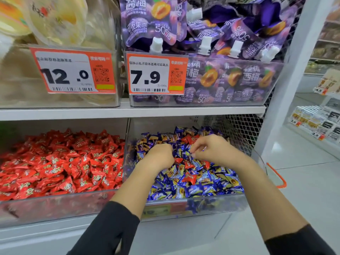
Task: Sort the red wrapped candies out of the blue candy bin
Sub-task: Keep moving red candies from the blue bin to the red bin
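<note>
Our left hand (pixel 161 155) digs curled into the blue candy bin (pixel 211 204); whether it holds anything, we cannot tell. Our right hand (pixel 211 148) pinches a blue wrapper. Red wrapped candies (pixel 189 178) lie scattered between: light, crinkly, slippery, best pinched by a twisted corner.

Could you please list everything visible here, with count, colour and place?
blue candy bin: one, clear, lower shelf right
blue candies: many, blue, in that bin
red candies: several, red, mixed among the blue
red candy bin: one, clear, lower left, full of red candies
jelly pouches: many, purple, upper right bin
price tags: two, orange-white, upper bins
left hand: fingers curled, in blue candies
right hand: pinching among candies
</note>
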`<state>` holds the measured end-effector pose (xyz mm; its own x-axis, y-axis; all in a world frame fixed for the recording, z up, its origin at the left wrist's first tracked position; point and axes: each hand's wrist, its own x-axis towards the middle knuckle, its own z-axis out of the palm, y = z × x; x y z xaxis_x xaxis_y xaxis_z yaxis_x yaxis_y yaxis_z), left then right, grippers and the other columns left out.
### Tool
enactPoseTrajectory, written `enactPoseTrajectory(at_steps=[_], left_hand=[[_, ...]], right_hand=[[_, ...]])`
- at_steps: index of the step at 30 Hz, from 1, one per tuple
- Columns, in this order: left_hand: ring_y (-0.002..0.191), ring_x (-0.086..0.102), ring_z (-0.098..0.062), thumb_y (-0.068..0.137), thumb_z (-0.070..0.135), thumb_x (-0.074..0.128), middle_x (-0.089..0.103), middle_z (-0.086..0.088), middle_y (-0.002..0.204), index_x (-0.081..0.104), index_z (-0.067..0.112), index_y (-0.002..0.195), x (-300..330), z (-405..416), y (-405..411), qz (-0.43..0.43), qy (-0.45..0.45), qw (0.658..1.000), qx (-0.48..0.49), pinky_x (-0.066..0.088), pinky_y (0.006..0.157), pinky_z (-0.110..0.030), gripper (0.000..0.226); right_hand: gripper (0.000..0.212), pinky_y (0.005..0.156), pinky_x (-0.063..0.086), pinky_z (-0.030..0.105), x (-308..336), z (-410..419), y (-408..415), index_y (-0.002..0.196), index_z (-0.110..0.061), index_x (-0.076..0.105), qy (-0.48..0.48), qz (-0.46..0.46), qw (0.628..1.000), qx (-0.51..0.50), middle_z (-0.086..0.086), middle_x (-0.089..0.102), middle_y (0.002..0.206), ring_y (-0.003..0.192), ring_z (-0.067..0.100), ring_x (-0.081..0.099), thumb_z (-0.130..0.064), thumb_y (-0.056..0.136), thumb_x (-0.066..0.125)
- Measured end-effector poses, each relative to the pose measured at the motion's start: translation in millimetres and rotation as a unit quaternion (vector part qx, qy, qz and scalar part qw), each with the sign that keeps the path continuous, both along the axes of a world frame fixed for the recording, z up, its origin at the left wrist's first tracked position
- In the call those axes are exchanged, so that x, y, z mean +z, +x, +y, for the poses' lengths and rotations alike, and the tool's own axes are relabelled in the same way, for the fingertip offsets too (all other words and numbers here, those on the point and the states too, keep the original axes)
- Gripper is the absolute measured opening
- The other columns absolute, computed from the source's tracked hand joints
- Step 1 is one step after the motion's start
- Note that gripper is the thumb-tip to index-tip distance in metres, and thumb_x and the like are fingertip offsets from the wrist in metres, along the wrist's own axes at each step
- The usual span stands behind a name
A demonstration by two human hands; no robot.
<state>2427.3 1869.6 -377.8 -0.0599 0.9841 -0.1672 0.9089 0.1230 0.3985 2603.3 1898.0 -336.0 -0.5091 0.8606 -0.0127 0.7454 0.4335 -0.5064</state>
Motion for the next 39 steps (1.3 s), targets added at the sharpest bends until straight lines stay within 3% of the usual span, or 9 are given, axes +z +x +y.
enactPoseTrajectory(at_steps=[3,6,12,16,21,27,32,35,39], left_hand=[[0.081,0.061,-0.022,0.096,0.024,0.052,0.061,-0.010,0.118,0.052,0.015,0.130,-3,5,6,-0.030,-0.033,0.999,-0.013,0.044,0.065,-0.027,0.035],[0.109,0.057,-0.025,0.095,0.040,0.053,0.051,-0.008,0.133,0.046,0.017,0.137,-11,6,7,-0.036,-0.045,0.998,-0.036,0.041,0.077,-0.030,0.049],[0.079,0.056,-0.013,0.090,0.022,0.063,0.061,-0.002,0.101,0.064,0.014,0.105,-13,7,-1,-0.089,0.000,0.996,-0.005,0.044,0.067,-0.025,0.017],[0.071,0.061,-0.015,0.088,0.009,0.054,0.064,-0.004,0.085,0.061,0.014,0.087,-9,8,-7,-0.167,0.068,0.979,0.096,0.043,0.055,-0.022,0.010],[0.056,0.049,-0.015,0.089,0.003,0.048,0.060,-0.008,0.089,0.054,0.018,0.107,-8,10,-11,-0.189,0.063,0.970,0.139,0.035,0.045,-0.023,0.024],[0.083,0.061,-0.027,0.088,0.006,0.044,0.064,-0.012,0.110,0.065,0.003,0.102,-14,9,-11,-0.077,0.027,0.991,0.103,0.049,0.069,-0.033,0.025],[0.101,0.061,-0.026,0.090,0.023,0.057,0.055,-0.008,0.129,0.046,0.023,0.138,-24,3,-8,0.014,-0.043,0.999,0.017,0.047,0.073,-0.031,0.049],[0.097,0.060,-0.024,0.091,0.021,0.058,0.060,-0.006,0.118,0.055,0.022,0.121,-26,2,-7,0.025,-0.016,0.999,0.011,0.050,0.077,-0.034,0.030],[0.091,0.055,-0.021,0.091,0.025,0.059,0.058,-0.002,0.101,0.055,0.019,0.103,-26,1,-6,0.052,-0.043,0.998,-0.001,0.044,0.072,-0.032,0.014]], right_hand=[[0.015,0.065,0.043,0.018,-12,5,1,0.089,-0.030,0.065,0.029,-0.101,0.994,0.009,-0.009,0.066,0.091,0.068,0.001,0.054,-0.016,0.084,0.068],[0.028,0.056,0.035,0.009,-9,10,13,0.113,-0.024,0.064,-0.037,-0.129,0.991,0.009,-0.014,0.057,0.087,0.063,-0.004,0.047,-0.019,0.085,0.070],[0.060,0.088,0.045,0.030,-18,10,0,0.136,-0.027,0.050,-0.007,-0.250,0.968,0.036,-0.005,0.056,0.132,0.109,0.016,0.056,-0.031,0.081,0.074],[0.051,0.072,0.040,0.028,-21,10,-3,0.132,-0.025,0.053,0.029,-0.272,0.961,0.035,-0.004,0.058,0.107,0.095,0.016,0.053,-0.022,0.084,0.071],[0.042,0.060,0.037,0.019,-6,10,2,0.130,-0.023,0.054,0.007,-0.172,0.985,0.003,-0.005,0.057,0.099,0.081,0.014,0.055,-0.016,0.089,0.060],[0.027,0.061,0.047,0.022,-8,-3,-18,0.075,-0.015,0.069,-0.005,-0.035,0.999,0.001,0.006,0.070,0.067,0.060,0.013,0.066,-0.005,0.082,0.045],[0.031,0.051,0.031,0.023,-24,-5,-26,0.101,-0.015,0.073,0.001,-0.108,0.993,0.045,-0.010,0.059,0.061,0.052,0.005,0.042,-0.010,0.090,0.044],[0.039,0.046,0.026,0.016,-32,-2,-20,0.121,-0.017,0.064,-0.004,-0.134,0.990,0.042,0.003,0.065,0.089,0.051,0.002,0.034,-0.003,0.093,0.041],[0.037,0.048,0.033,0.017,-33,5,-16,0.128,-0.022,0.061,-0.031,-0.111,0.993,0.038,-0.017,0.038,0.065,0.052,0.003,0.041,-0.008,0.096,0.051]])
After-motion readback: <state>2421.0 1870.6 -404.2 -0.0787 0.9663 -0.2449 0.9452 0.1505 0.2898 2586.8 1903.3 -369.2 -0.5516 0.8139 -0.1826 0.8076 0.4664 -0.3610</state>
